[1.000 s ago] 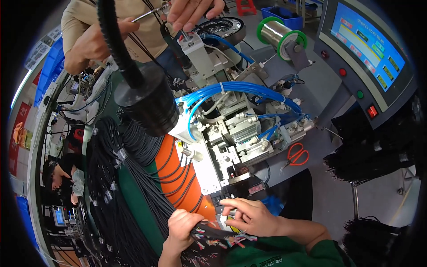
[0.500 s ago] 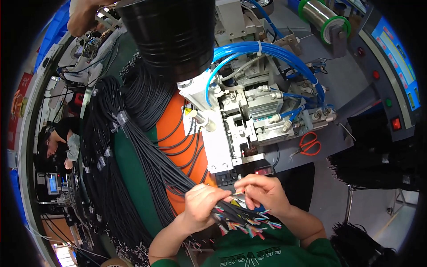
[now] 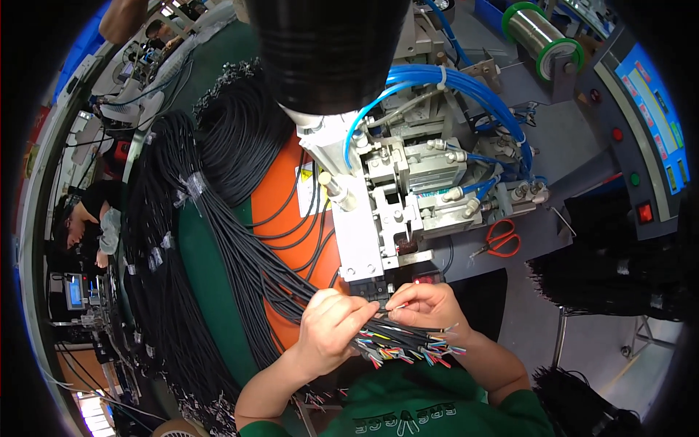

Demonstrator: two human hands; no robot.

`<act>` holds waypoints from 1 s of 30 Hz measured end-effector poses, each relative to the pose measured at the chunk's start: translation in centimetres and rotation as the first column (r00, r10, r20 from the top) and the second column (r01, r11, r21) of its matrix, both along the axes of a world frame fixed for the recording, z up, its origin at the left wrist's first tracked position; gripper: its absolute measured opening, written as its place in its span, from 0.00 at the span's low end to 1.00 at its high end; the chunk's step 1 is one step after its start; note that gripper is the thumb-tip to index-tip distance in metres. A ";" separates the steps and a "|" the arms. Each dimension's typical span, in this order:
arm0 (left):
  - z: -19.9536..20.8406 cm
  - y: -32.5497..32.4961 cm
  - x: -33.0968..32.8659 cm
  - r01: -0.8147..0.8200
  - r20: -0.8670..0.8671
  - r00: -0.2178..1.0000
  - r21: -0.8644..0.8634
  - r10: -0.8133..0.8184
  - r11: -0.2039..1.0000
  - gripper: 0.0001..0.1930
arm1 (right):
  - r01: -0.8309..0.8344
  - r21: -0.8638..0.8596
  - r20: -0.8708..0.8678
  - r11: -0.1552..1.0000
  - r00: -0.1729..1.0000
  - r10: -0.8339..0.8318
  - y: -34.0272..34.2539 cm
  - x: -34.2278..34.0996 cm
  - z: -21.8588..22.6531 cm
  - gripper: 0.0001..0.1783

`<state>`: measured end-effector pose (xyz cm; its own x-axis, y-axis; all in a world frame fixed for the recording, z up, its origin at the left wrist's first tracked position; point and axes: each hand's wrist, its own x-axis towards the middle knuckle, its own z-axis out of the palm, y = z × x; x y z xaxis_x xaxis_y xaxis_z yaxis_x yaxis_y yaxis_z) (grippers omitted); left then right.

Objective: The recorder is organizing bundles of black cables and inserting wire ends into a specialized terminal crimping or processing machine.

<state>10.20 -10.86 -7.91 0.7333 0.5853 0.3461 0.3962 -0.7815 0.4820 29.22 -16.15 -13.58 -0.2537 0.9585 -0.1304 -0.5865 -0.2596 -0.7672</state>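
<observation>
view: head camera; places are told from the machine (image 3: 357, 240).
cable bundle (image 3: 278, 278): black, left of the machine and running past its near edge; long axis slants from far left to near right, across the orange mat (image 3: 287, 229).
left hand (image 3: 329, 325): before the machine's near edge, fingers curled around the cable bundle close to its stripped end.
right hand (image 3: 426, 306): before the same edge, thumb and forefinger pinched on what looks like a fine wire end (image 3: 398, 307); exact contact too small to tell.
key relation: the fine wire end lies between both sets of fingertips, pointing roughly crosswise, the right hand nearer to it.
coloured wire ends (image 3: 408, 351): fanned out on the machine's near side, just below the right hand.
scissors (image 3: 502, 239): red-handled, right of the machine.
wire spool (image 3: 542, 40): green-flanged, beyond the machine to the right.
</observation>
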 end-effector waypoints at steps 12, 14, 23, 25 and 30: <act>-0.6 0.0 0.1 0.132 0.094 0.987 -0.057 -0.127 0.990 0.17 | 0.108 0.289 0.293 0.951 0.936 -0.196 0.5 -1.0 0.2 0.07; -0.7 -1.1 0.8 0.015 0.020 1.000 0.049 -0.016 0.999 0.12 | 0.211 0.268 0.222 0.940 0.936 -0.273 0.3 -2.0 -0.4 0.05; -1.3 -1.0 1.0 -0.039 0.054 0.998 0.078 0.035 0.996 0.10 | -0.146 -0.009 -0.081 0.989 0.986 0.145 1.4 1.3 0.9 0.14; -1.3 -0.9 1.0 -0.028 0.063 0.998 0.079 0.023 0.997 0.10 | -0.212 -0.078 -0.169 0.974 0.966 0.197 1.4 1.4 1.0 0.13; -1.3 -0.4 0.7 0.022 0.126 0.992 -0.058 -0.015 0.998 0.13 | -0.202 -0.112 -0.169 0.973 0.969 0.182 1.2 1.2 1.2 0.09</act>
